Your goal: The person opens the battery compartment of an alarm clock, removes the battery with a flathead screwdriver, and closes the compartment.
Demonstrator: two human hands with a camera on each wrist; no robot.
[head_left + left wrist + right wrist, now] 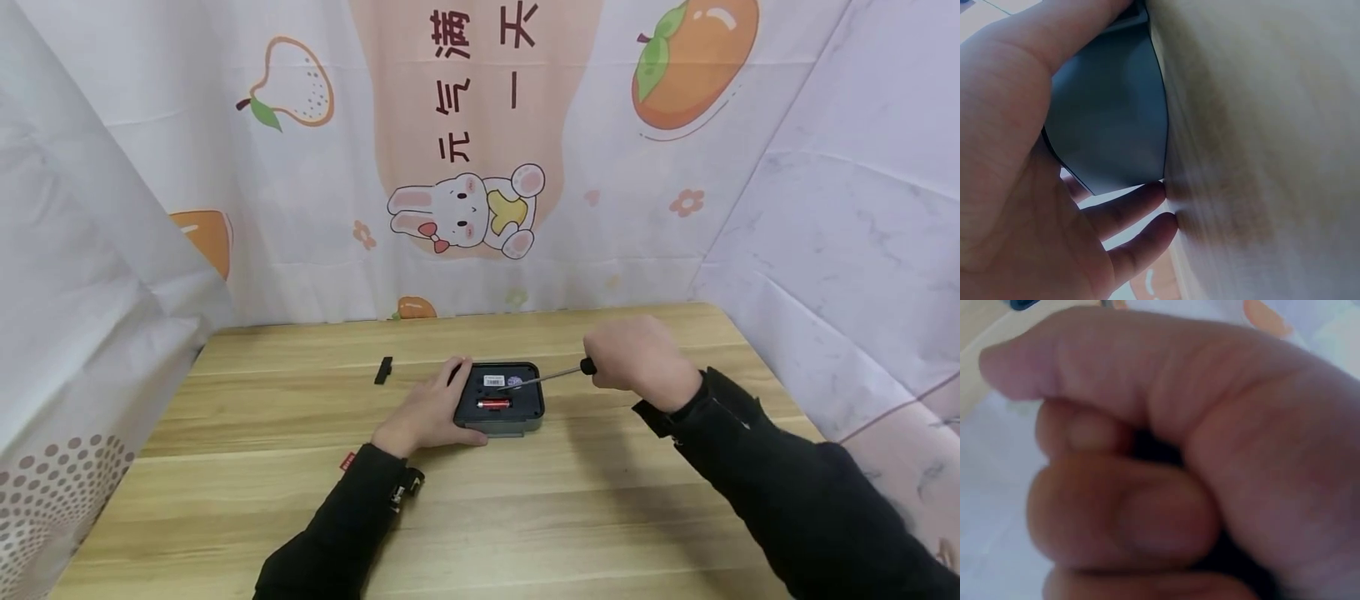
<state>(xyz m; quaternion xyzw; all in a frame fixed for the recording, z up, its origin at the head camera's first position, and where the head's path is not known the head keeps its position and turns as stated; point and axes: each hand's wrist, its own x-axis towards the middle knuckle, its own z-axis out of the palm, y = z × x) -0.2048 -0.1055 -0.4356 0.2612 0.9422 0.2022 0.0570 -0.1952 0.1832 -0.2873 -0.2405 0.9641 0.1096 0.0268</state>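
A dark rounded rectangular device [534,407] lies on the table with a white label, a purple sticker and a red battery [493,403] on its upper side. My left hand [429,410] grips its left end, thumb along the near side and fingers at the far side; in the left wrist view the grey casing [1110,112] sits between thumb and fingers. Curled fingers of my right hand [637,357] wrap the black handle of a screwdriver [558,375]. Its metal shaft slants down leftward, the tip over the device near the battery; contact is unclear. The right wrist view shows the curled right hand [1147,456].
A small black flat piece [383,370], with a tab on one side, lies on the wooden table [247,467] left of the device. A printed curtain [300,208] hangs behind the table's far edge, with more cloth at both sides.
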